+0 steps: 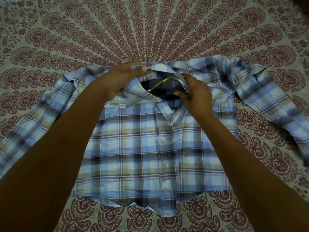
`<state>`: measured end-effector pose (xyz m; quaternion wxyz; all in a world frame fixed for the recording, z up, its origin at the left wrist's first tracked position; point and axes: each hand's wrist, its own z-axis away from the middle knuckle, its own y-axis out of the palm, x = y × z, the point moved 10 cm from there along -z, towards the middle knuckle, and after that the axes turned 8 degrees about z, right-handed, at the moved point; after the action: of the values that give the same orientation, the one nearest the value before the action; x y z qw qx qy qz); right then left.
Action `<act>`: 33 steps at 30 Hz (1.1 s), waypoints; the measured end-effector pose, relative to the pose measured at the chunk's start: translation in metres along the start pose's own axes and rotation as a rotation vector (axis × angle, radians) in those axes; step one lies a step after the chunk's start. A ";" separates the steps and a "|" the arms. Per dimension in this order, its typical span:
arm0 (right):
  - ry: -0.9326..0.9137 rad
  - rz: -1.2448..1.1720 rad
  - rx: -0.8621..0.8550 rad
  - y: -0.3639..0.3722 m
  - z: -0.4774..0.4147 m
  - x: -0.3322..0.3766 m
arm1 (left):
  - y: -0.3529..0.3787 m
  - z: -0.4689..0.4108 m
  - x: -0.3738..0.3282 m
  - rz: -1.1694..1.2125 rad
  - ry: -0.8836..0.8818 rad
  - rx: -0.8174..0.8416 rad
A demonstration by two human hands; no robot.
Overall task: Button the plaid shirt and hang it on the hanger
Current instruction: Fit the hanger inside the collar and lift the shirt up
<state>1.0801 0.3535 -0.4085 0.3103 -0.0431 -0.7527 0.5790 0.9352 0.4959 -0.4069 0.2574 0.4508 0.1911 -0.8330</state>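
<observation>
A blue, white and tan plaid shirt (142, 148) lies flat on the bed with its front placket buttoned and both sleeves spread outwards. My left hand (120, 77) pinches the back of the collar at the far edge. My right hand (195, 96) grips the right side of the collar opening. Inside the open neck a brass-coloured hanger hook (160, 83) shows against dark fabric; the body of the hanger is hidden under the shirt.
A bedsheet (150, 30) with a maroon paisley fan pattern covers the whole surface under the shirt. The shirt's right sleeve (267, 97) lies crumpled towards the right edge, the left sleeve (33, 118) stretches to the left.
</observation>
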 end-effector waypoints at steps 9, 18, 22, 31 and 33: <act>-0.048 0.015 0.003 0.002 0.001 0.005 | 0.047 0.002 -0.080 -0.757 0.446 0.080; -0.031 -0.030 0.007 -0.001 0.003 0.004 | 0.036 -0.018 -0.037 -0.303 0.007 0.152; -0.030 -0.010 0.027 0.004 0.004 0.003 | 0.023 -0.017 -0.020 -0.166 -0.052 0.098; 0.033 -0.023 0.024 0.003 -0.001 0.003 | -0.014 0.020 -0.029 -0.553 -0.053 -0.044; 0.049 -0.025 0.041 0.002 -0.003 0.003 | -0.019 0.024 -0.022 -0.355 -0.065 -0.133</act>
<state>1.0787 0.3584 -0.4091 0.3368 -0.0415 -0.7334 0.5890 0.9183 0.5035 -0.3744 0.1417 0.3647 0.3137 -0.8651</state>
